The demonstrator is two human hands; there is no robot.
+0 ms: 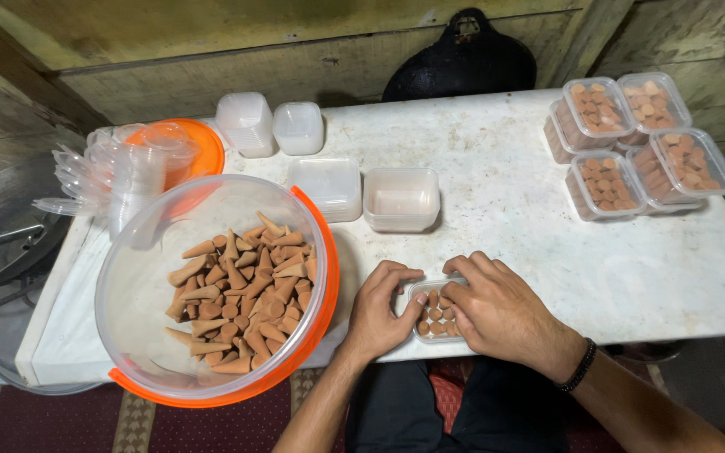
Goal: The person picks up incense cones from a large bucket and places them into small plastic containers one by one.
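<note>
The small clear tub (435, 315) of brown cones is sitting at the table's (547, 252) six-o'clock edge. The left hand (379, 312) and right hand (497, 310) are curling round its sides, pressing cones in. It looks light, thin-walled and flexible, the cones crumbly; the rim's corners seem the best hold. The big cone bowl (211, 289) is lying at nine o'clock.

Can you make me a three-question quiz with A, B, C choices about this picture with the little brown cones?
1. Where is the big clear tub of brown cones?
A. left of the hands
B. far right corner
C. on the floor

2. What colour is the tub's rim?
A. blue
B. orange
C. green

3. How full is the small box between the left hand and right hand?
A. empty
B. holding cones
C. closed with a lid

Answers: 1 A, the tub sits left of both hands. 2 B, its rim is orange. 3 B, cone bases show inside the open box.
</note>
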